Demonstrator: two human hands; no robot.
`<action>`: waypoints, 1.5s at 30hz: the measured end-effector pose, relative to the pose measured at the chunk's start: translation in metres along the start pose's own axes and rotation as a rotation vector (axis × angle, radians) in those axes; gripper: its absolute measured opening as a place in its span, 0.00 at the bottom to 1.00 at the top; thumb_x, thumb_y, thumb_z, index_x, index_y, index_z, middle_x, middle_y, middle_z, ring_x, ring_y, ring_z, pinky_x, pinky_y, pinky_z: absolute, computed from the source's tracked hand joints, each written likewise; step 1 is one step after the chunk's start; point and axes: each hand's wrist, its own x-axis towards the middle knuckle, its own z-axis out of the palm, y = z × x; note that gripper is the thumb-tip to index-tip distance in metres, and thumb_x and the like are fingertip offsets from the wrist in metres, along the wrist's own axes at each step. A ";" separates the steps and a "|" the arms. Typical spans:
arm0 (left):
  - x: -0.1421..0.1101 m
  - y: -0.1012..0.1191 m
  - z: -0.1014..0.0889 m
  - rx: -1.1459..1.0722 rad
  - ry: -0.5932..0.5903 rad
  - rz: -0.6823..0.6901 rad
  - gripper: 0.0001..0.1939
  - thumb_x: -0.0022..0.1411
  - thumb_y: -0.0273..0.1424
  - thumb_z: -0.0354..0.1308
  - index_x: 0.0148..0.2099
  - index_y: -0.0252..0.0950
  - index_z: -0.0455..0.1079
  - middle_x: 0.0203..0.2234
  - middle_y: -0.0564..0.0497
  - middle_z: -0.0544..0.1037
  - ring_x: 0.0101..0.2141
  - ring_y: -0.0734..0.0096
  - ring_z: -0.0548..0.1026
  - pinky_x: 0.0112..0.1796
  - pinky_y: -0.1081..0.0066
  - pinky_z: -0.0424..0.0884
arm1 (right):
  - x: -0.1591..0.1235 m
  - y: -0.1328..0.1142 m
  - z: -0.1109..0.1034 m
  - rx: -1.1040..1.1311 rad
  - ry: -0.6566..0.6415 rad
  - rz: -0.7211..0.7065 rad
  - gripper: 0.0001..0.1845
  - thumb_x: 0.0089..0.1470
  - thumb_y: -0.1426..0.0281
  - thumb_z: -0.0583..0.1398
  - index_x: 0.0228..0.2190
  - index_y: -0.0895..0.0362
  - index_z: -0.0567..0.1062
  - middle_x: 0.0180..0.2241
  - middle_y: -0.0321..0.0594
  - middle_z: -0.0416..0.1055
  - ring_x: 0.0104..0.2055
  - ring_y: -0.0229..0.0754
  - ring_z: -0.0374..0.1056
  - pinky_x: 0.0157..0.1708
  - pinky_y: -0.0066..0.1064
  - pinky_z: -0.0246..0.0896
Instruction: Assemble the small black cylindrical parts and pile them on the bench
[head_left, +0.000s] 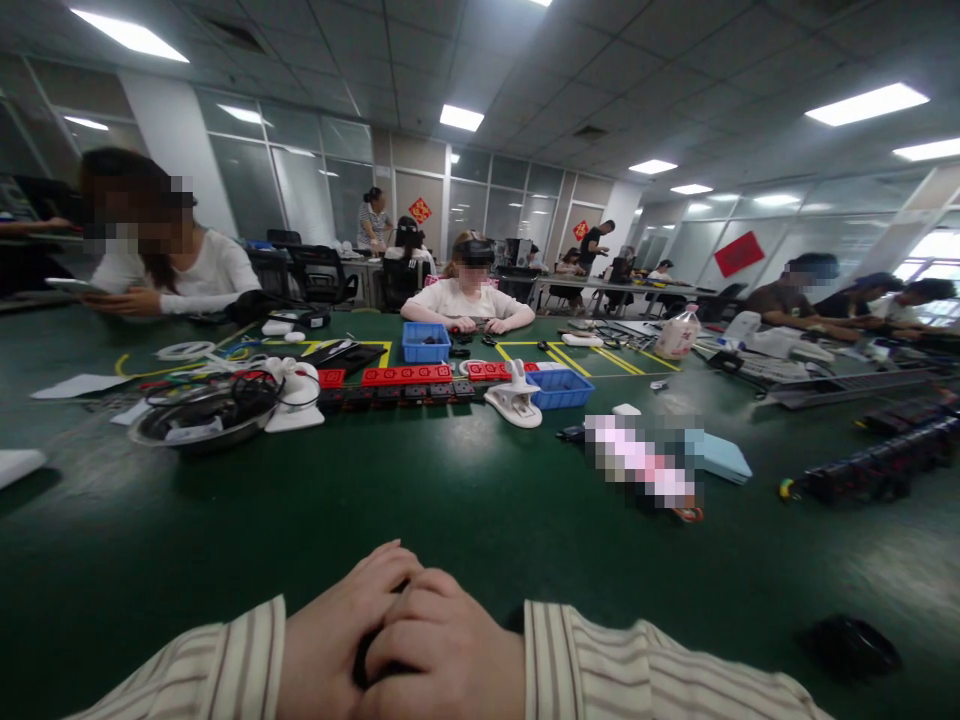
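Note:
My two hands rest together at the near edge of the green table [465, 500]. My left hand [337, 625] is curled, its fingers tucked under my right hand [442, 645], which lies folded over it. Between them a small dark thing shows, too hidden to name. Both wrists wear striped sleeves. No other object lies within reach of the hands.
A metal bowl of cables [202, 415], red power strips [409, 375], two blue bins [426, 342], a white clamp [516, 400], a light blue box [724, 458] and a dark object [851, 648] lie on the table. Several people sit across and at both sides.

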 end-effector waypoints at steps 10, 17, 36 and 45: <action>-0.008 -0.008 0.016 0.159 0.165 0.060 0.39 0.39 0.52 0.61 0.53 0.41 0.64 0.43 0.48 0.72 0.45 0.55 0.68 0.59 0.44 0.38 | 0.003 -0.007 0.000 -0.013 -0.014 0.365 0.29 0.51 0.45 0.52 0.43 0.55 0.62 0.38 0.40 0.67 0.41 0.42 0.62 0.43 0.37 0.53; -0.003 -0.009 0.009 0.083 0.089 0.009 0.30 0.41 0.44 0.64 0.47 0.41 0.66 0.39 0.50 0.71 0.42 0.60 0.69 0.58 0.48 0.46 | 0.011 -0.007 -0.014 -0.040 -0.130 0.413 0.27 0.45 0.50 0.58 0.40 0.57 0.65 0.38 0.41 0.68 0.38 0.42 0.62 0.37 0.35 0.52; -0.007 -0.003 0.010 0.237 0.207 -0.039 0.42 0.35 0.60 0.60 0.49 0.39 0.65 0.41 0.45 0.71 0.44 0.51 0.68 0.54 0.35 0.37 | 0.005 0.001 -0.018 -0.052 0.091 0.410 0.34 0.46 0.40 0.49 0.40 0.57 0.63 0.34 0.41 0.67 0.35 0.42 0.62 0.39 0.37 0.52; -0.007 0.009 0.015 0.172 0.253 -0.151 0.29 0.38 0.41 0.67 0.44 0.38 0.66 0.38 0.48 0.72 0.42 0.56 0.70 0.56 0.41 0.45 | 0.006 0.003 -0.020 -0.076 -0.044 0.445 0.31 0.42 0.42 0.57 0.33 0.57 0.66 0.30 0.38 0.65 0.33 0.40 0.59 0.37 0.34 0.52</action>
